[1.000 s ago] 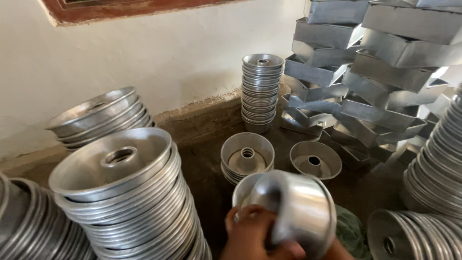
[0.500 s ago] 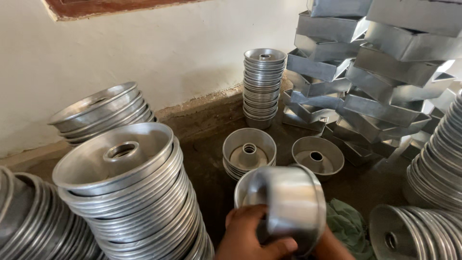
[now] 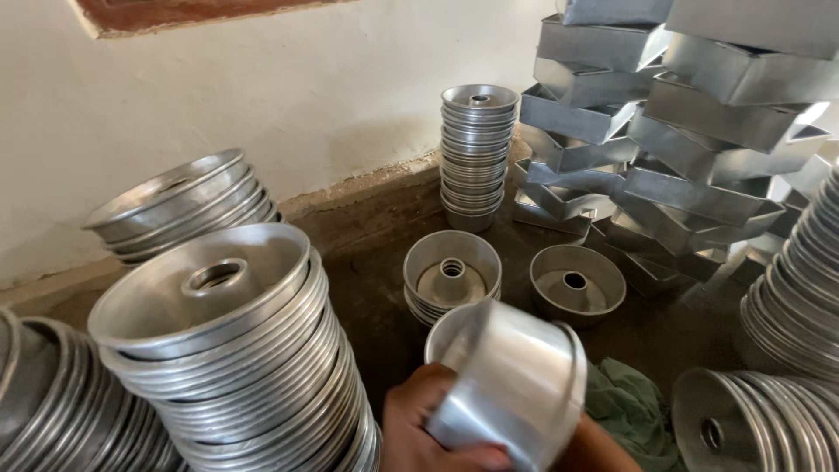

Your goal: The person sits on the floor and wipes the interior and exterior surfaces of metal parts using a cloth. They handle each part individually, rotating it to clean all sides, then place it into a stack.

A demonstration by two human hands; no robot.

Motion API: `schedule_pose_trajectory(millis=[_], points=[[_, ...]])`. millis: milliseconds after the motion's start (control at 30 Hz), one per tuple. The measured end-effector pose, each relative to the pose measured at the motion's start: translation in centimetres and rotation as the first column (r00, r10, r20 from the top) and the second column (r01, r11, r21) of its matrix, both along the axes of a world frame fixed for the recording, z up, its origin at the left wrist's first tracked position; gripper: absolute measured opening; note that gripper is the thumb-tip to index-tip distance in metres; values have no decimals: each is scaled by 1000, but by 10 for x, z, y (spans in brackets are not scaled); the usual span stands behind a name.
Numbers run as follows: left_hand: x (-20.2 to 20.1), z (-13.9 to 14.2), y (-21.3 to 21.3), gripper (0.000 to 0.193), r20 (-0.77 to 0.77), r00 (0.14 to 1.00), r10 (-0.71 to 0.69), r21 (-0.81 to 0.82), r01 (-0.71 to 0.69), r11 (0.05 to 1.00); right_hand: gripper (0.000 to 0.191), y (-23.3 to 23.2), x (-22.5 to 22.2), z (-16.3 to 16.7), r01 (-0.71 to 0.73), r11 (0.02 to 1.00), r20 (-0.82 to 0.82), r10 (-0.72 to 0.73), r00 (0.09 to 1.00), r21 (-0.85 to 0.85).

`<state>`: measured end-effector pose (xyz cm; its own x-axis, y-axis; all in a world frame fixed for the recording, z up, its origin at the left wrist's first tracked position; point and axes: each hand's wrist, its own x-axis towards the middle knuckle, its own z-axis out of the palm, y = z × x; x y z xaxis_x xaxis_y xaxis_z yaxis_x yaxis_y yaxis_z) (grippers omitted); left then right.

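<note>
Left hand (image 3: 437,433) curled gripping tilted metal pan (image 3: 516,385); right hand's grip hidden behind pan

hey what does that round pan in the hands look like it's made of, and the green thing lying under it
The round pan, held by the left hand, looks like thin sheet metal, probably aluminium: pale silver-grey with a dull brushed sheen and soft streaked highlights. The green thing looks like cloth: matte, crumpled into soft folds, with no shine. Its exact fibre cannot be told.
</note>
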<state>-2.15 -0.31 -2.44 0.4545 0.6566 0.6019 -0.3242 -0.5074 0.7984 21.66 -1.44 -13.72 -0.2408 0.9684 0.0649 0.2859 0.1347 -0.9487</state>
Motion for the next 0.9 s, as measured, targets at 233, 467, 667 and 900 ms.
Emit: schedule_pose_trajectory(millis=[233, 467, 667, 900], points=[[-7, -39, 28, 47, 390, 896, 212, -527, 28, 849, 46, -52, 16, 42, 508, 856, -159, -490, 857, 97], [6, -32, 8, 46, 308, 923, 231, -587, -7, 809, 49, -13, -55, 36, 309, 822, -37, -332, 942, 479], [-9, -21, 6, 53, 248, 932, 266, -458, -129, 880, 51, -31, -52, 2, 166, 986, -298, -155, 942, 12], [34, -42, -2, 72, 237, 970, 52, -434, 58, 899, 54, -29, -2, 1, 886, 464, -625, -696, 353, -17]])
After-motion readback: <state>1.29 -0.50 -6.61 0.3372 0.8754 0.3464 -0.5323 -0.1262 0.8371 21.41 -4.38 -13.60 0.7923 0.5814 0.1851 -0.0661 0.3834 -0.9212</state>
